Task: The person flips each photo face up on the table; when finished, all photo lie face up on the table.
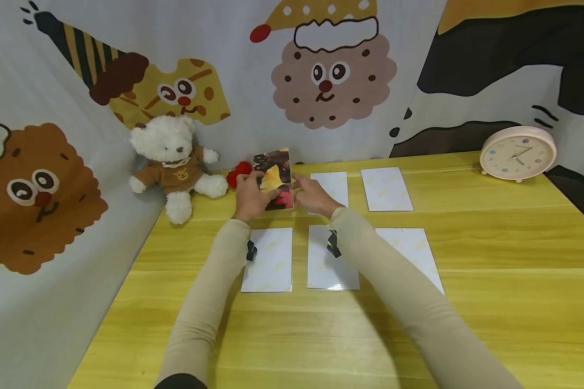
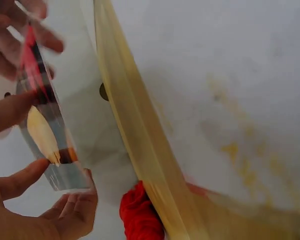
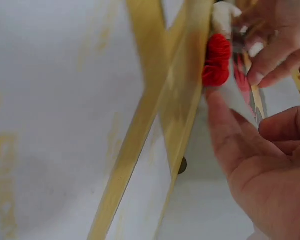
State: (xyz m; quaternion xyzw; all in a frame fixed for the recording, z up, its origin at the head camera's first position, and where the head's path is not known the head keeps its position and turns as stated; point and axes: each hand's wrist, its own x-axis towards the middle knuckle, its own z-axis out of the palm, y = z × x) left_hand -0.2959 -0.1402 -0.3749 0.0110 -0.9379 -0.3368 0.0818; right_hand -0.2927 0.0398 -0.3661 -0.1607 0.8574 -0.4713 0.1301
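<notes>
A glossy picture card [image 1: 277, 165] with a yellow leaf and a pink-red shape is held up near the table's back edge in the head view. My left hand [image 1: 251, 197] pinches its left side, the thumb across the front. On the card's right edge, my right hand [image 1: 316, 194] has its fingertips. The left wrist view shows the card [image 2: 40, 127] tilted between the thumb and fingers of my left hand [image 2: 45, 210]. Seen nearly edge-on in the right wrist view, the card [image 3: 242, 82] meets the fingertips of my right hand [image 3: 270, 170].
White rectangular cards [image 1: 266, 262] lie in two rows on the wooden table [image 1: 292, 335]. A white teddy bear [image 1: 167, 156] in a brown top sits at the back left, beside a red fabric object [image 1: 238, 173]. A round pink clock [image 1: 518, 153] stands at the back right, before a printed curtain.
</notes>
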